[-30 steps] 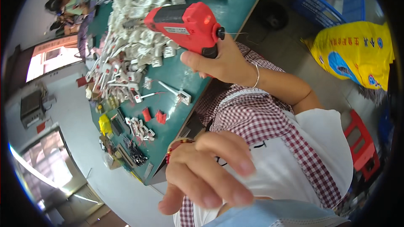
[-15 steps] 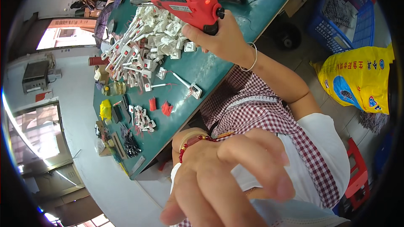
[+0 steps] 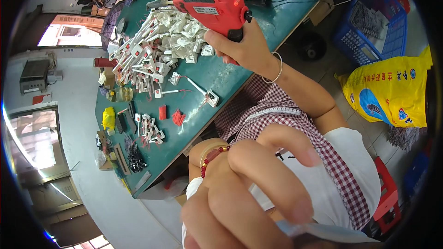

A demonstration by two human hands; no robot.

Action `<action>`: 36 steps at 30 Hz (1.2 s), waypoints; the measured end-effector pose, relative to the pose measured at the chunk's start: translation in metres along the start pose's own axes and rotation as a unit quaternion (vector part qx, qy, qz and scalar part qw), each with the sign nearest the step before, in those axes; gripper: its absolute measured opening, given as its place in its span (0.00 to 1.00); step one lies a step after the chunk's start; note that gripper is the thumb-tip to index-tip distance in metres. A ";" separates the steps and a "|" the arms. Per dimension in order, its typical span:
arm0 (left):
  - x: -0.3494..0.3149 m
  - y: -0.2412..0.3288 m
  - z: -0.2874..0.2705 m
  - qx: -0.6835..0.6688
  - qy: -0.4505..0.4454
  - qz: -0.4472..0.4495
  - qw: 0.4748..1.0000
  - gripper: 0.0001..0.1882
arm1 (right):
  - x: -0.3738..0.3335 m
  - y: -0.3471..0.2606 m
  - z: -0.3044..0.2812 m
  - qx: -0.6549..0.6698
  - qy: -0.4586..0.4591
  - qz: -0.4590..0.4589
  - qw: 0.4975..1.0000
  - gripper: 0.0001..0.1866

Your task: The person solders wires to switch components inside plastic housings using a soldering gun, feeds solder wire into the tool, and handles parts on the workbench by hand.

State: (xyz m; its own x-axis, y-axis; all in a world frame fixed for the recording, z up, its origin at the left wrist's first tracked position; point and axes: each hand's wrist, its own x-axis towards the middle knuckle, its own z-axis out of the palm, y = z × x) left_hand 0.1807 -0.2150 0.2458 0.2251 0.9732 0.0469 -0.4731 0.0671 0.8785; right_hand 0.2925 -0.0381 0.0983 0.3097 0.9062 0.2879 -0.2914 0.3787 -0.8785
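Observation:
My right hand (image 3: 247, 48) is wrapped round the grip of a red and black soldering gun (image 3: 212, 9), its metal tip pointing left. The gun is in front of a heap of white plastic switch parts (image 3: 184, 32) on the green worktable (image 3: 230, 76). Very near the camera, my left hand (image 3: 244, 180) has its fingers bent and apart, with nothing seen between them; some fingertips run past the lower edge. A red bead bracelet (image 3: 214, 159) is on that wrist. A single white part with a cable (image 3: 203, 91) lies by the table's near edge.
Red wire bundles (image 3: 178, 117), a small group of white parts (image 3: 151, 130) and black cables (image 3: 134, 157) lie at the table's left. On the floor at right are a blue crate (image 3: 376, 32), a yellow sack (image 3: 385, 92) and a red stool (image 3: 386, 193). Another person sits far left.
The view has shifted slightly. My left hand has come a little left, and its fingers have changed their bend. My right hand still grips the soldering gun, now slightly farther right in the picture.

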 end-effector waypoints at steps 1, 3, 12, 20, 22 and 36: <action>0.034 -0.004 0.004 0.033 -0.002 -0.040 0.999 0.12 | -0.001 -0.004 0.005 -0.001 -0.006 -0.003 1.000 0.12; 0.028 0.010 -0.019 0.103 -0.017 -0.141 0.985 0.12 | 0.001 0.002 -0.004 0.007 0.008 -0.006 1.000 0.11; 0.079 -0.025 -0.047 -0.053 -0.422 0.108 0.899 0.12 | 0.000 0.005 -0.003 0.113 -0.019 0.045 0.992 0.10; 0.093 -0.043 -0.039 -0.171 -0.419 0.266 0.851 0.17 | -0.001 0.010 -0.016 0.231 -0.077 0.016 0.970 0.15; 0.092 -0.046 -0.026 -0.231 -0.339 0.353 0.841 0.19 | -0.001 0.011 -0.019 0.233 -0.081 0.022 0.969 0.15; 0.088 -0.020 -0.075 -0.138 -0.394 0.252 0.873 0.15 | -0.002 0.013 -0.030 0.294 -0.063 0.022 0.954 0.16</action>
State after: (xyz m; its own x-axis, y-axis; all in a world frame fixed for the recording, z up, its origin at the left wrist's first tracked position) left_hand 0.1461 -0.1144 0.1969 0.3940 0.4482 0.8024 -0.8443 -0.1686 0.5087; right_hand 0.3153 -0.0411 0.0745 0.1846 0.9249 0.3324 -0.7695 0.3464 -0.5366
